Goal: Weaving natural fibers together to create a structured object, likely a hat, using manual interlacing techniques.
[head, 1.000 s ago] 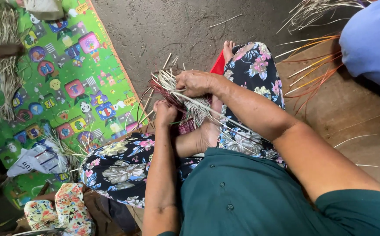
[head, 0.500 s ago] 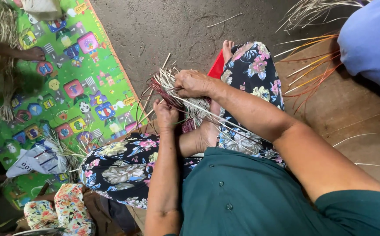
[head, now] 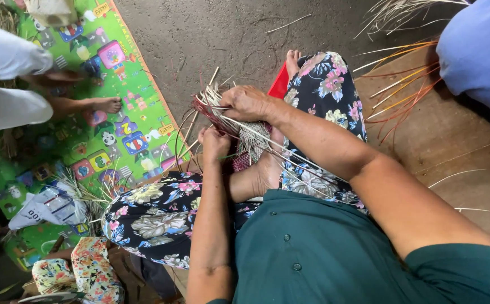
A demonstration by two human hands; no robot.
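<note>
I sit cross-legged on the floor in flowered trousers with a small piece of weaving [head: 250,143] of pale and dark red straw strips resting over my foot. My right hand [head: 246,102] lies on top of it, fingers closed on its upper edge and a bunch of strips. My left hand [head: 214,143] pinches thin strips at its near left side. Loose pale strips [head: 295,166] trail from the work across my right leg. A red flat piece [head: 280,85] shows under that leg.
A green patterned play mat [head: 138,95] covers the floor on the left, where another person in white trousers sits with a bare foot [head: 101,104]. Orange and pale straw strips [head: 402,90] lie at the right beside someone in blue [head: 475,56]. A flowered cloth bundle [head: 81,270] lies lower left.
The person in white on the left has come further into view over the mat. My hands stay on the weaving, shifting only slightly.
</note>
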